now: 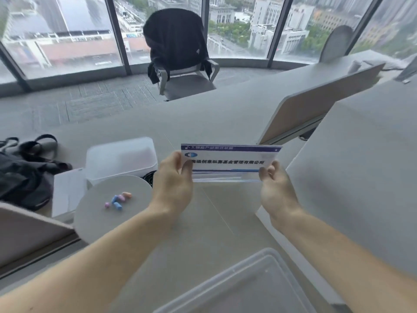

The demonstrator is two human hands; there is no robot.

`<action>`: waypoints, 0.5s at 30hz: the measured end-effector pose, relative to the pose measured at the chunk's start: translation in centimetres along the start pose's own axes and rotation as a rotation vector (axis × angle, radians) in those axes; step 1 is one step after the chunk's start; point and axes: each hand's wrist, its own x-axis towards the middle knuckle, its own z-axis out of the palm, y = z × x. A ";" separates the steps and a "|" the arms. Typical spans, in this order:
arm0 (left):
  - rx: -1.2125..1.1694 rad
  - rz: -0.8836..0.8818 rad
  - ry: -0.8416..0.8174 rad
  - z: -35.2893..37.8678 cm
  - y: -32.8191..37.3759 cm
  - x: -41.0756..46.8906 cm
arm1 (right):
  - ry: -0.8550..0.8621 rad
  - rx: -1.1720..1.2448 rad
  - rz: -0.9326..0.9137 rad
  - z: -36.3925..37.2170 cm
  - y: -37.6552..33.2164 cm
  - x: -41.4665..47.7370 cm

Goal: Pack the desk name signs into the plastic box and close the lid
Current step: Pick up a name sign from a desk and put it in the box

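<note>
A desk name sign (228,162), clear acrylic with a white and blue printed card, is held up above the desk in the middle of the view. My left hand (173,179) grips its left end and my right hand (276,186) grips its lower right corner. A translucent plastic box (121,159) stands upside down or lidded at the left, behind a round grey board. A clear plastic lid or tray (243,288) lies flat at the near edge, below my arms.
The round grey board (108,213) carries several small coloured pieces (117,201). A black bag (24,175) lies at far left. Desk partitions (316,105) rise at right and lower left. An office chair with a dark jacket (178,50) stands by the windows.
</note>
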 end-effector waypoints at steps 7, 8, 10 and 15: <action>0.155 0.125 -0.198 -13.4 8.1 -6.2 | -0.100 0.078 -0.202 -4.4 -7.5 -9.1; 0.155 0.139 -0.231 -15.3 9.4 -7.4 | -0.145 0.154 -0.214 -4.5 -8.4 -10.6; 0.173 0.171 -0.276 -19.3 11.9 -9.8 | -0.209 0.293 -0.253 -4.7 -10.1 -13.9; 0.201 0.170 -0.279 -28.4 15.3 -16.1 | -0.360 0.325 -0.363 -3.2 -13.5 -21.2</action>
